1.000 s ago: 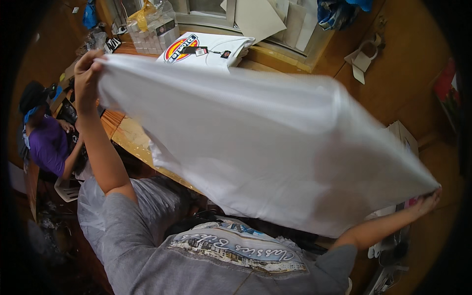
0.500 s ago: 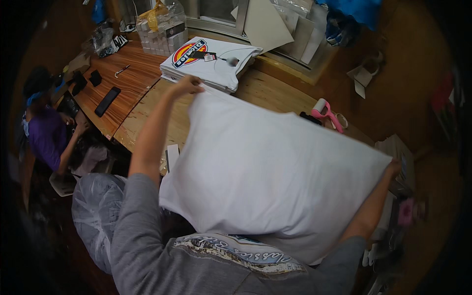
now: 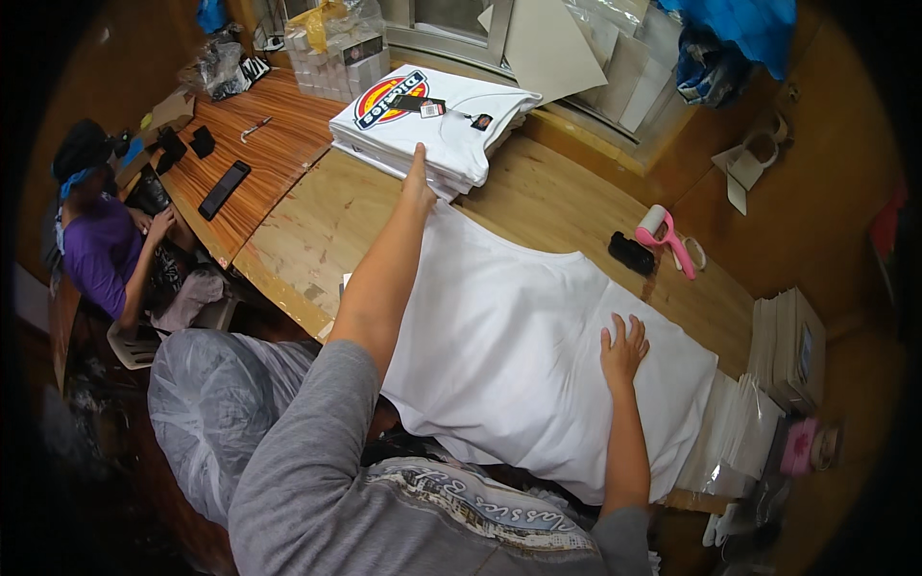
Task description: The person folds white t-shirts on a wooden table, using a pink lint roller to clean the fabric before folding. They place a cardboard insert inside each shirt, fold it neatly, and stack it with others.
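Observation:
A plain white T-shirt [image 3: 519, 317] lies spread over the near side of the wooden table, its close edge hanging toward me, with soft wrinkles across it. My right hand [image 3: 624, 350] rests flat on the shirt's right half, fingers spread. Beyond the shirt's far left corner, my left hand [image 3: 417, 178] reaches up against the stack of folded white T-shirts [image 3: 471, 106]; it is seen edge-on with a finger stretched out, and its other fingers are mostly hidden. The top shirt of that stack bears a colourful print and a dark hang tag [image 3: 416, 105].
A pink lint roller [image 3: 663, 235] and a black object [image 3: 631, 253] lie past the shirt. Clear plastic bags [image 3: 735, 432] sit at the right. A phone [image 3: 225, 189] lies on the striped tabletop at left, where another person [image 3: 101, 245] sits. A bulging plastic bag [image 3: 206, 413] stands nearby.
The white T-shirt, held stretched up between both hands before, is now down on the table. My right hand has let go and moved left onto it; my left hand has shifted right.

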